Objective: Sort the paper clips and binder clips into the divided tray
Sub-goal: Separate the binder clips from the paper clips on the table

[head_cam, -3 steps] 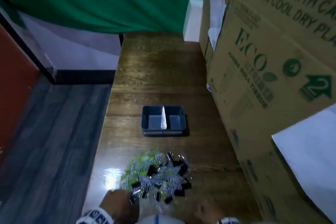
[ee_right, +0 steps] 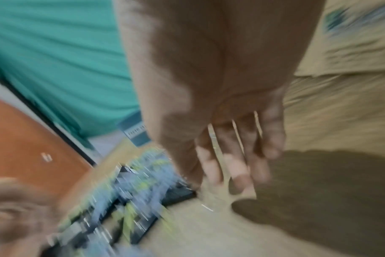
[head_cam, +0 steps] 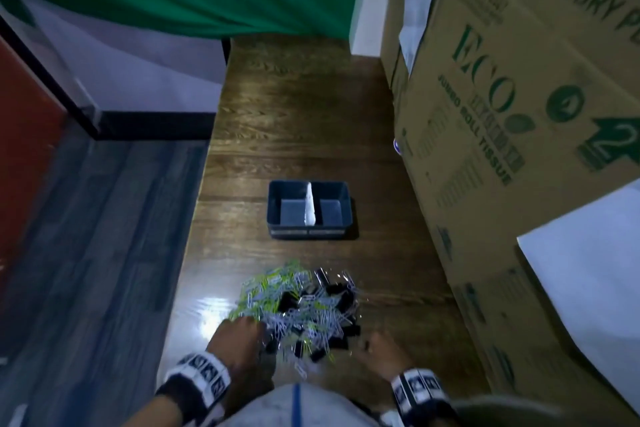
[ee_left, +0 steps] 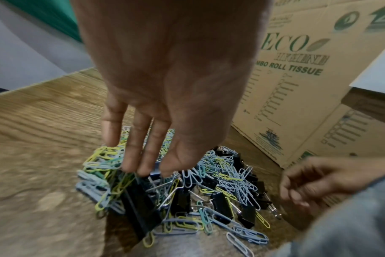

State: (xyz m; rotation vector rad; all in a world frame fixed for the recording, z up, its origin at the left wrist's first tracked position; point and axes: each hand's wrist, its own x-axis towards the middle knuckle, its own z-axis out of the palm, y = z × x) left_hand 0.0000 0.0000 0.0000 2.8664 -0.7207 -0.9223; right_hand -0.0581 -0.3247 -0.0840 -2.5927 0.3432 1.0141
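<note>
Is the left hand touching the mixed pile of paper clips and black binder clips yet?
Touching. The left wrist view shows the left hand's straight fingertips pressed into the clip pile.

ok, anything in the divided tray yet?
No. In the head view both compartments of the divided tray show bare floor on either side of the white divider; the clips lie heaped on the table.

Left hand [head_cam: 239,340] pushed up into the clip pile's [head_cam: 301,308] seven o'clock edge, right hand [head_cam: 377,350] risen toward its five o'clock corner, both wristbands now showing
</note>
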